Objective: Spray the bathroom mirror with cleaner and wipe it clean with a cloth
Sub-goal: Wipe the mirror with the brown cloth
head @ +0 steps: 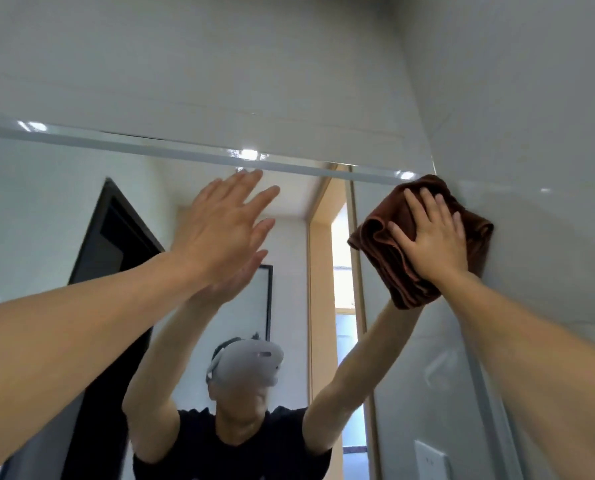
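Observation:
The bathroom mirror (64,209) fills the lower two thirds of the head view, with its bevelled top edge running across. My right hand (431,237) presses a folded brown cloth (379,251) flat against the glass at the mirror's top right corner, fingers spread over it. My left hand (220,233) is raised with the fingers apart, palm toward the glass near the top edge, and holds nothing. No spray bottle is in view.
A pale tiled wall (254,64) rises above the mirror and another (531,116) meets it at the right corner. The reflection shows a person in a dark shirt with both arms raised, a dark door frame and a lit doorway.

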### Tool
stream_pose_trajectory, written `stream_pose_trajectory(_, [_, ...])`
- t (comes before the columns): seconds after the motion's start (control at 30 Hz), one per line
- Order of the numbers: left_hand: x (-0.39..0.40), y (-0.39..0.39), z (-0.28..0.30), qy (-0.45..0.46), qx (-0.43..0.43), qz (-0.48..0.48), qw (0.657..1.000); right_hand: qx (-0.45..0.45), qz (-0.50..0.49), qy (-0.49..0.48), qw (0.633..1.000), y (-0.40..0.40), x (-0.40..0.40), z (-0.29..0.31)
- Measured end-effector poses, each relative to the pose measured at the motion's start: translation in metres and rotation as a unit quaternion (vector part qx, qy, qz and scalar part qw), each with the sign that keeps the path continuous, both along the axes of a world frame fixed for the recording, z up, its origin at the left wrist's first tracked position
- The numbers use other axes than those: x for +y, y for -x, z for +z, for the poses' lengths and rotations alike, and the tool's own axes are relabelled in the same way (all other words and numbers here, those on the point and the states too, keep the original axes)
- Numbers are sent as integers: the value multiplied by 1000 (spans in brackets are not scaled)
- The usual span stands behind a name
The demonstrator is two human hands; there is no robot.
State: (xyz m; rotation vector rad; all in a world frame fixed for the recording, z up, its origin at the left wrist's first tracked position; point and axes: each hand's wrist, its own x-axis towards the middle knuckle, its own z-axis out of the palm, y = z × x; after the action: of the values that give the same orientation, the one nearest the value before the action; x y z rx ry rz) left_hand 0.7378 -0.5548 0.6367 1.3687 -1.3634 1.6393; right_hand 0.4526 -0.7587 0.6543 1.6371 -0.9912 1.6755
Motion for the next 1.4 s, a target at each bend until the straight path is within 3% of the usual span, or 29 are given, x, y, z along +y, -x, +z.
stream_pose_trajectory(0.17, [-1,12,4,-8,-22,11,1000,1,0,-4,1000,3,0,-1])
stream_pose_trajectory(0.4, [67,-66,2,8,-35,58,998,-47,-14,-18,999,-62,34,7])
stream_pose_trajectory(0.7, [155,-174,-7,32,37,80,996,67,8,63,996,-257,146,45])
stream_pose_trajectory(1.07, [247,-277,7,59,48,214,974,195,99,150,964,-493,282,48])
stream_pose_trajectory(1.23, [271,-291,6,91,44,225,969,261,129,163,942,-550,313,46])
stream_pose_trajectory(1.4, [278,-292,1,73,19,236,969,293,137,181,929,-554,315,50])
